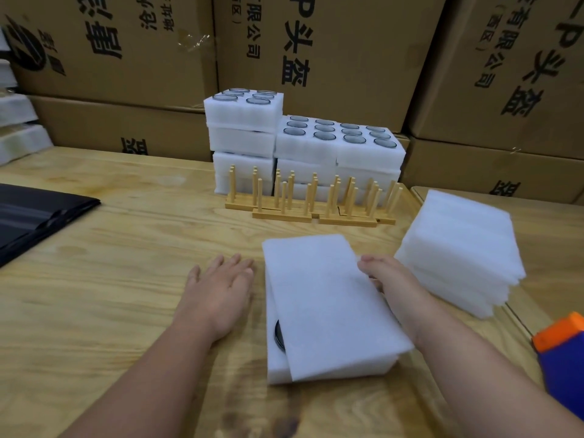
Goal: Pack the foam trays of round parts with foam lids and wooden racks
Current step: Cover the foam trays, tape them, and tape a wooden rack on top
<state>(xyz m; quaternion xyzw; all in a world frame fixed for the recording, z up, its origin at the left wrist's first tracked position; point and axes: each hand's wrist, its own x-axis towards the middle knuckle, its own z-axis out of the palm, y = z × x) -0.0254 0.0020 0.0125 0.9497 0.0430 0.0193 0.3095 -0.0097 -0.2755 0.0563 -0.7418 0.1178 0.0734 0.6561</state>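
Foam tray (278, 371) sits on the wooden bench (110, 279) near centre-front, foam lid (319, 298) lying on top of it, skewed a bit so one dark round part (279, 339) peeks out at the tray's left edge. Right hand (390, 279) at the lid's right edge, thumb on top of the lid, fingers tucked under the edge out of sight, so it looks like it pinches the lid. Left hand (221, 286) flat on the bench just left of the tray, fingers straight and relaxed, holding nothing, fingertips close to the foam but can't tell if touching. Stack of spare foam lids (464, 248) to the right, near the right hand. Behind, wooden racks (311, 200) with upright pegs stand in a row, touching or nearly so. Behind those, stacked foam trays (335, 147) with round parts in the top layers. Cardboard boxes (347, 52) at the back wall. Black sheets (34, 213) far left, blue and orange object (565, 352) at right edge
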